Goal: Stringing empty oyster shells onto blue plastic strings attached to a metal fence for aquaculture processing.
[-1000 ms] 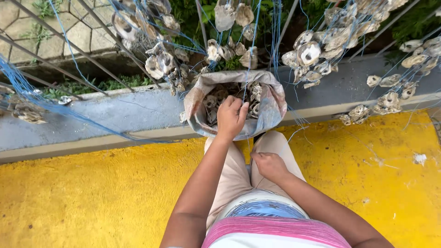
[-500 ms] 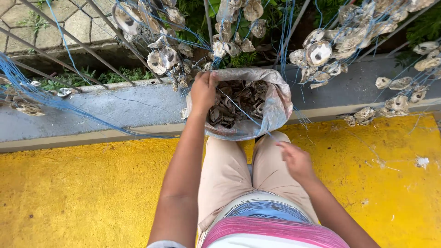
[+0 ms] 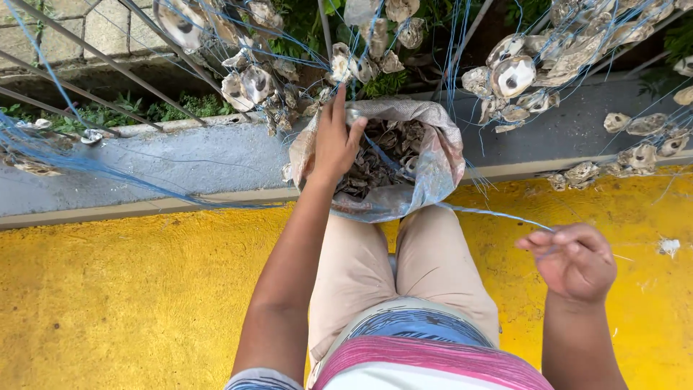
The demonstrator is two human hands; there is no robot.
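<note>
A grey woven sack (image 3: 440, 155) full of oyster shells (image 3: 382, 155) stands open between my knees, against the low grey kerb. My left hand (image 3: 333, 141) is at the sack's far left rim, with thumb and fingers closed on a pale oyster shell (image 3: 351, 115). A thin blue string (image 3: 491, 214) runs from that hand across the sack's mouth and out to the right. My right hand (image 3: 572, 260) pinches the string's other end over the yellow floor, pulling it taut.
Strings of oyster shells (image 3: 509, 76) on blue line hang from a metal railing (image 3: 86, 50) beyond the grey kerb (image 3: 180, 162). More shells (image 3: 577, 173) lie on the kerb at right. The yellow painted floor (image 3: 123, 296) spreads on both sides of my legs.
My left hand rose out of the sack to its far rim with a shell. My right hand left my thigh and moved out to the right, drawing the blue string taut.
</note>
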